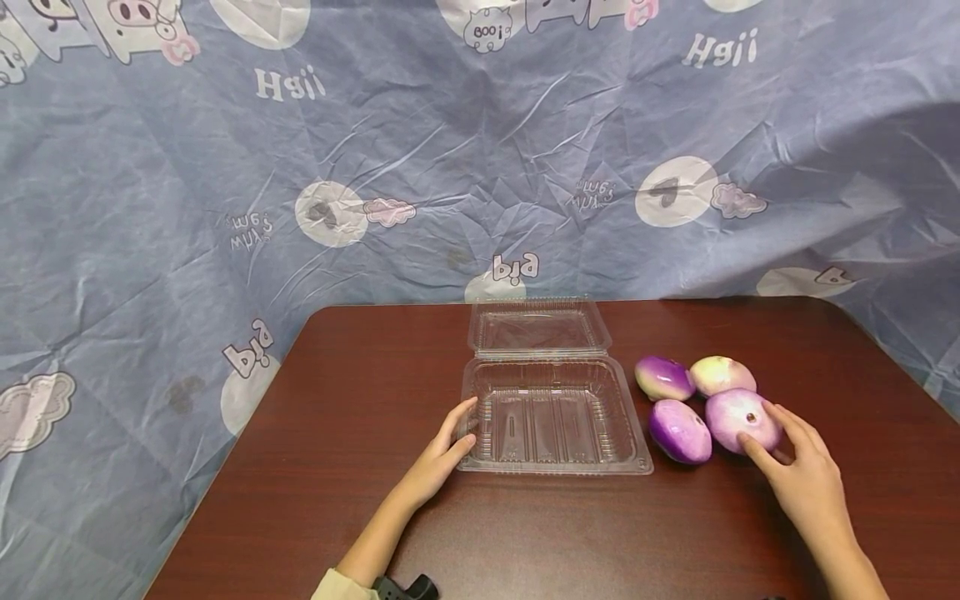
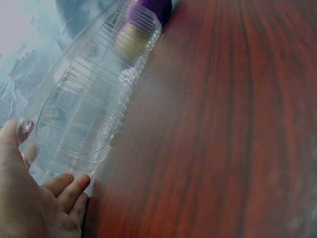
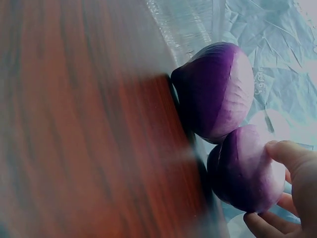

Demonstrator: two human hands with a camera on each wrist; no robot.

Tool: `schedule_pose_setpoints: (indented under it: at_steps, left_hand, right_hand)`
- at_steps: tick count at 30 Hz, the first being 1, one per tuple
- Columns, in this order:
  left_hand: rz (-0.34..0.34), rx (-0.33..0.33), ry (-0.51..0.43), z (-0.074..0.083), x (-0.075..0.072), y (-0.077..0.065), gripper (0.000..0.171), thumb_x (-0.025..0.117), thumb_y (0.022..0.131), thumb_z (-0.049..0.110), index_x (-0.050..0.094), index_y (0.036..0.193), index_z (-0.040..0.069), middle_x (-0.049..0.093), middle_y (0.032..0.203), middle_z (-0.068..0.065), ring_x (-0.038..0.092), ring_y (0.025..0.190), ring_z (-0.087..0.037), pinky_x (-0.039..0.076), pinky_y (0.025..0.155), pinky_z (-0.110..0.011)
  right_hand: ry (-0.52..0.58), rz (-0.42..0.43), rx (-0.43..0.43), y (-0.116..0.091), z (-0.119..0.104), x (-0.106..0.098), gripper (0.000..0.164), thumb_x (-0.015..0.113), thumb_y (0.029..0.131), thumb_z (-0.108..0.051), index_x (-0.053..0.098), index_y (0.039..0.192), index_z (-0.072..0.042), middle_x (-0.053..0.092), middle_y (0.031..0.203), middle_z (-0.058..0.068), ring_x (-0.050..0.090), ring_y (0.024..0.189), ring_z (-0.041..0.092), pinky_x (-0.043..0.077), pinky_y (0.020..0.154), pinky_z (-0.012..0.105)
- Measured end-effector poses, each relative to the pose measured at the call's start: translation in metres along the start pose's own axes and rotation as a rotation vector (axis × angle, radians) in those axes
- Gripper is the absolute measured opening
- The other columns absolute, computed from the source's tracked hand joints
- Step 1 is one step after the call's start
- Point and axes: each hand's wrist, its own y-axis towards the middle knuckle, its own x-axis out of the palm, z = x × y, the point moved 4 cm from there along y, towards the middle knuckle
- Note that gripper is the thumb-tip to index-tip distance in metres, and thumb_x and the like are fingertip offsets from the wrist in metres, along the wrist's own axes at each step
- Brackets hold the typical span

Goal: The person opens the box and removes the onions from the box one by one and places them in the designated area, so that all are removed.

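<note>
A clear plastic clamshell container (image 1: 555,457) sits with its lid (image 1: 540,332) folded back. My left hand (image 1: 438,454) holds its near-left side, the thumb at the rim corner and the other fingers beside the wall in the left wrist view. To its right sit several purple-and-white onions. My right hand (image 1: 810,475) grips the nearest right onion (image 1: 738,419), which has a small dark spot on top, between thumb and fingers. Beside that one lies a deeper purple onion (image 1: 680,431). Behind them are a purple onion (image 1: 664,379) and a paler, yellowish one (image 1: 722,375).
A dark reddish-brown table (image 1: 337,417) carries everything. A wrinkled blue cloth (image 1: 450,167) with cartoon prints hangs behind its back edge. A black band (image 1: 405,587) is around the left wrist.
</note>
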Motion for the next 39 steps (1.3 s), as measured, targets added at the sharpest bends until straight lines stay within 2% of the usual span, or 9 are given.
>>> schedule_pose_setpoints:
  at_steps: [2, 6, 13, 15, 17, 20, 21, 23, 39]
  left_hand:
    - [-0.003, 0.000, -0.001, 0.000, 0.000, 0.000, 0.054, 0.037, 0.097, 0.025, 0.013, 0.145, 0.025, 0.007, 0.153, -0.011, 0.003, 0.141, -0.032, 0.011, 0.109, -0.058]
    - [-0.009, 0.001, -0.003, 0.000, 0.001, 0.000, 0.054, 0.037, 0.097, 0.026, 0.013, 0.144, 0.025, 0.006, 0.153, -0.011, 0.003, 0.141, -0.032, 0.011, 0.110, -0.058]
    - [-0.010, 0.004, -0.006, 0.001, 0.001, -0.001, 0.054, 0.037, 0.097, 0.026, 0.013, 0.144, 0.025, 0.007, 0.153, -0.011, 0.005, 0.141, -0.032, 0.012, 0.110, -0.057]
    - [-0.011, 0.005, -0.008, 0.001, 0.001, -0.001, 0.054, 0.037, 0.097, 0.025, 0.013, 0.144, 0.025, 0.007, 0.153, -0.012, 0.005, 0.141, -0.032, 0.012, 0.110, -0.057]
    - [-0.011, 0.005, -0.010, 0.000, 0.001, -0.001, 0.053, 0.037, 0.097, 0.025, 0.013, 0.144, 0.025, 0.008, 0.153, -0.012, 0.005, 0.141, -0.032, 0.012, 0.110, -0.057]
    - [-0.012, 0.013, -0.010, 0.000, 0.000, 0.000, 0.053, 0.037, 0.097, 0.024, 0.013, 0.144, 0.024, 0.008, 0.153, -0.012, 0.006, 0.141, -0.033, 0.013, 0.109, -0.058]
    - [-0.011, 0.017, -0.010, 0.000, 0.000, 0.000, 0.053, 0.037, 0.097, 0.024, 0.014, 0.144, 0.024, 0.009, 0.153, -0.011, 0.007, 0.141, -0.033, 0.013, 0.109, -0.058]
    - [-0.021, 0.009, -0.019, 0.009, 0.000, -0.002, 0.053, 0.037, 0.097, 0.021, 0.013, 0.145, 0.021, 0.009, 0.153, -0.013, 0.007, 0.141, -0.033, 0.014, 0.109, -0.058]
    - [-0.021, 0.018, -0.025, 0.001, 0.000, 0.000, 0.053, 0.037, 0.097, 0.024, 0.012, 0.145, 0.023, 0.008, 0.152, -0.013, 0.013, 0.139, -0.035, 0.018, 0.109, -0.057]
  right_hand:
    - [0.015, -0.014, 0.005, 0.000, 0.002, 0.002, 0.055, 0.065, 0.084, -0.022, 0.045, 0.133, -0.007, 0.043, 0.133, 0.024, 0.020, 0.104, -0.029, 0.027, 0.070, -0.011]
    - [0.025, -0.038, 0.023, -0.002, 0.007, 0.005, 0.056, 0.064, 0.084, -0.024, 0.044, 0.134, -0.007, 0.041, 0.134, 0.024, 0.020, 0.099, -0.030, 0.028, 0.069, -0.011]
    - [0.030, -0.047, 0.044, -0.003, 0.010, 0.007, 0.056, 0.064, 0.085, -0.025, 0.044, 0.134, -0.008, 0.040, 0.134, 0.024, 0.021, 0.101, -0.028, 0.028, 0.069, -0.011]
    - [0.009, -0.056, 0.057, -0.004, 0.010, 0.006, 0.057, 0.063, 0.085, -0.027, 0.042, 0.135, -0.009, 0.040, 0.134, 0.025, 0.028, 0.115, -0.017, 0.028, 0.073, -0.009]
    - [-0.016, -0.064, 0.073, -0.004, 0.011, 0.006, 0.058, 0.062, 0.086, -0.028, 0.041, 0.136, -0.009, 0.040, 0.133, 0.026, 0.035, 0.125, 0.004, 0.036, 0.085, 0.005]
    - [-0.036, -0.078, 0.092, -0.005, 0.011, 0.006, 0.060, 0.060, 0.086, -0.030, 0.037, 0.138, -0.009, 0.037, 0.134, 0.028, 0.033, 0.125, 0.040, 0.034, 0.096, 0.042]
    - [-0.033, -0.078, 0.095, -0.004, 0.011, 0.006, 0.060, 0.060, 0.086, -0.030, 0.037, 0.138, -0.009, 0.036, 0.135, 0.029, 0.032, 0.124, 0.043, 0.031, 0.092, 0.053]
    - [-0.014, -0.075, 0.093, -0.004, 0.010, 0.005, 0.061, 0.060, 0.086, -0.029, 0.036, 0.138, -0.008, 0.034, 0.136, 0.030, 0.030, 0.125, 0.047, 0.027, 0.087, 0.063]
    - [-0.020, -0.028, 0.059, -0.002, -0.001, 0.000, 0.055, 0.060, 0.086, -0.028, 0.042, 0.134, -0.006, 0.035, 0.139, 0.024, 0.024, 0.134, 0.040, 0.021, 0.098, 0.065]
